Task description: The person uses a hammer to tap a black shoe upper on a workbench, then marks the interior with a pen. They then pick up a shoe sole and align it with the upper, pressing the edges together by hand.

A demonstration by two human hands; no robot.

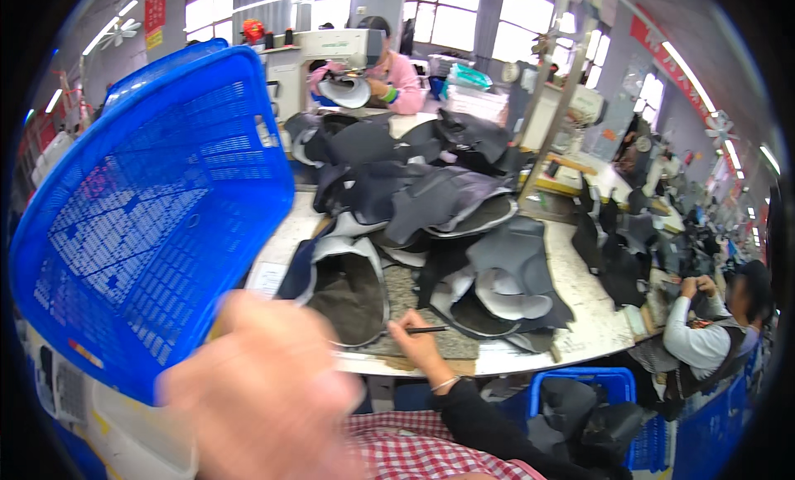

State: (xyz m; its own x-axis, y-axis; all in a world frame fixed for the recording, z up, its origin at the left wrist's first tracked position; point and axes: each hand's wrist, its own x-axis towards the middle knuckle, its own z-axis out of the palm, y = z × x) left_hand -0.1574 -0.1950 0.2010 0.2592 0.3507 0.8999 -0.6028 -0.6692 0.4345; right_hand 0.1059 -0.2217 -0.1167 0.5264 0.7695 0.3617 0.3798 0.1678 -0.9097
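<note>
My right hand [418, 345], in a black sleeve, reaches in from below and grips a thin black pen-like stick [428, 329] near the table's front edge. Just left of it lies a dark shoe upper [348, 296], its brownish lining facing up and its rim pale. Close to the camera, my left hand [265, 389] is large and smeared by motion, so its fingers do not show clearly. A second dark piece with light grey curled parts [501, 294] rests to the right of my right hand.
A big blue basket [248, 173] stands tilted at the left. Dark cut pieces [439, 198] are heaped behind. Below the table edge is another blue basket [631, 385] with dark pieces. Across the table a person in pink [406, 78] sits at a sewing machine [339, 48]; another person [704, 339] works at right.
</note>
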